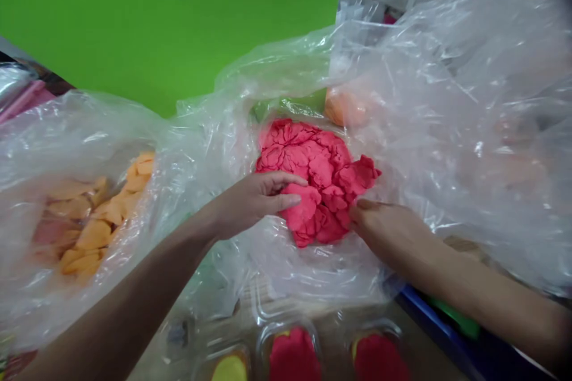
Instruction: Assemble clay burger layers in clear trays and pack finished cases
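Note:
A heap of crinkled red dough-like pieces (308, 155) lies inside an open clear plastic bag (313, 274). My left hand (254, 202) is at the heap's near left side, its thumb and fingers closed on a thin, flat red piece (306, 205). At the right edge of the heap is my right hand (379, 226), blurred a little, with its fingers bent against the red pieces. Its fingertips are hidden, so what it grips there does not show clearly.
Orange pieces (93, 235) fill another plastic bag at the left. Along the near edge stand clear containers with red pieces (295, 357) and a yellow piece (230, 367). A blue tray (440, 321) lies under my right forearm. A green panel (170, 24) rises behind.

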`<state>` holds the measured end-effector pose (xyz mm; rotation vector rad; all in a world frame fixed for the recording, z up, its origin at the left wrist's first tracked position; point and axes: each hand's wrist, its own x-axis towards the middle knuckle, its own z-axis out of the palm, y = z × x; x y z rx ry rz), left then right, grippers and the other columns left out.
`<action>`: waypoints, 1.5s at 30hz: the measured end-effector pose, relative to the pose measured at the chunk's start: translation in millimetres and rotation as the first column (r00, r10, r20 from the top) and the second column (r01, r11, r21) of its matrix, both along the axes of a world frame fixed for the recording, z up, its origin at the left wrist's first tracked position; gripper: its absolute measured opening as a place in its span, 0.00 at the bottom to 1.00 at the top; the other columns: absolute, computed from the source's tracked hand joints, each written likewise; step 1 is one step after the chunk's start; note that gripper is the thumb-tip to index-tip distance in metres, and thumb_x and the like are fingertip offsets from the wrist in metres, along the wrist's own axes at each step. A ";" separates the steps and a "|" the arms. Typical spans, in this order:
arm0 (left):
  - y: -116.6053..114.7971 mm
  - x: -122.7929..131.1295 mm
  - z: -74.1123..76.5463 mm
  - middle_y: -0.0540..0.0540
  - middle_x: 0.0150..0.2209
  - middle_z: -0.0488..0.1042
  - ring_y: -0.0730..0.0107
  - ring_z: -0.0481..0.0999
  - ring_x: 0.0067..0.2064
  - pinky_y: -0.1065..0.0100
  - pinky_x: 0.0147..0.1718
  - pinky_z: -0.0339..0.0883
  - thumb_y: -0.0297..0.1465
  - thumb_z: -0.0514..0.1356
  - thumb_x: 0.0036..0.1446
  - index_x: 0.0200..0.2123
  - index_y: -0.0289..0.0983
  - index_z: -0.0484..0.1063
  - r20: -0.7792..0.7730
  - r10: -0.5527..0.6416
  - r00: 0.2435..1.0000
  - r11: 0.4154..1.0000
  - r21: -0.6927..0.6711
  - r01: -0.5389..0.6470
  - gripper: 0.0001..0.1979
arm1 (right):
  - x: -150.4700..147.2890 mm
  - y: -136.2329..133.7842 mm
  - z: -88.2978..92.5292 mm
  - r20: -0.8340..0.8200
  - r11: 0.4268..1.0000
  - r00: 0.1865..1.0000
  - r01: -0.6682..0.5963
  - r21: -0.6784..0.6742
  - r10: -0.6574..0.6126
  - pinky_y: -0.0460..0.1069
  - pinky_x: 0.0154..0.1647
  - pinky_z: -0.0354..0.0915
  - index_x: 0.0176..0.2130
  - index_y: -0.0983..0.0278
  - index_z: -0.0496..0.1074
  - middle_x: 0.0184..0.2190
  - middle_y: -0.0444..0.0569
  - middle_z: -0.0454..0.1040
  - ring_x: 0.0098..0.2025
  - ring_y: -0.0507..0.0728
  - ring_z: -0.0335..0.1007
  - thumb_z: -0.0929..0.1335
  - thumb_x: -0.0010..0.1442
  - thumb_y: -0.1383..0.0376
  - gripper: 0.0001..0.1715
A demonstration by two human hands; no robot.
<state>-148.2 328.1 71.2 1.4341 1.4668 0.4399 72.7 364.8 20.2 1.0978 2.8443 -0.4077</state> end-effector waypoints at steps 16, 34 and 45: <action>-25.6 13.3 18.8 0.51 0.30 0.69 0.75 0.68 0.29 0.70 0.30 0.65 0.29 0.53 0.53 0.38 0.40 0.65 0.282 0.131 0.950 0.982 0.098 -0.164 0.07 | -9.3 19.8 -20.7 -0.161 0.984 0.975 0.132 -0.123 -0.151 0.57 0.41 0.59 0.22 0.65 0.66 0.25 0.54 0.71 0.35 0.63 0.66 0.64 0.48 0.72 0.05; -64.6 70.9 39.1 0.53 0.40 0.70 0.71 0.69 0.42 0.69 0.37 0.66 0.35 0.60 0.49 0.48 0.49 0.58 0.224 0.261 0.939 0.934 0.186 -0.304 0.22 | 14.7 -38.3 90.0 -0.395 0.317 0.620 -0.238 -0.918 -0.678 0.42 0.36 0.65 0.42 0.58 0.71 0.32 0.42 0.73 0.36 0.49 0.69 0.66 0.55 0.66 0.12; -108.0 63.2 55.2 0.52 0.34 0.72 0.73 0.71 0.40 0.69 0.40 0.66 0.29 0.54 0.56 0.43 0.45 0.69 0.584 0.250 0.772 0.965 -0.090 -0.245 0.12 | 36.2 -74.8 107.2 -0.382 0.293 0.634 -0.247 -0.924 -0.672 0.44 0.35 0.66 0.43 0.54 0.70 0.30 0.41 0.72 0.31 0.48 0.68 0.65 0.57 0.62 0.12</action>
